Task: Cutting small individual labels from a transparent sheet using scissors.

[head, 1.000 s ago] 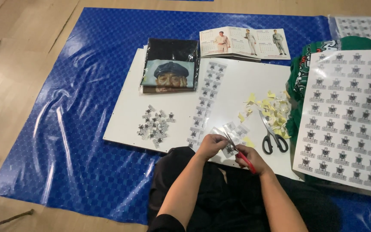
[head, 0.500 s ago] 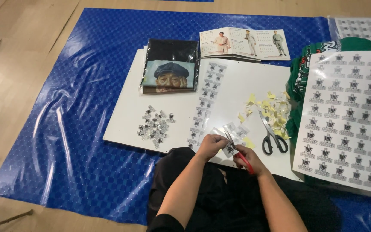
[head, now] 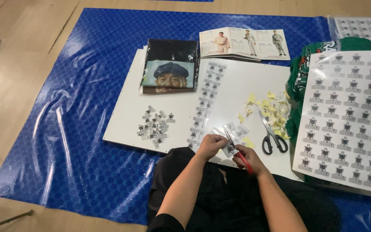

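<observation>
My left hand (head: 211,145) pinches a small sticker piece (head: 230,148) at the near edge of the white board (head: 237,81). My right hand (head: 247,157) grips red-handled scissors (head: 238,152), whose blades meet that piece. A long strip of printed stickers (head: 205,101) lies on the board just beyond my hands. A pile of small cut stickers (head: 154,125) rests on the board to the left. Yellow and white paper scraps (head: 268,109) are scattered to the right, beside a second pair of scissors with black handles (head: 272,136).
A large sticker sheet (head: 348,116) lies at the right over green fabric (head: 301,81). A bagged dark garment with a printed portrait (head: 169,66) and an open booklet (head: 244,44) sit at the board's far side. Blue plastic sheeting (head: 65,129) covers the wooden floor.
</observation>
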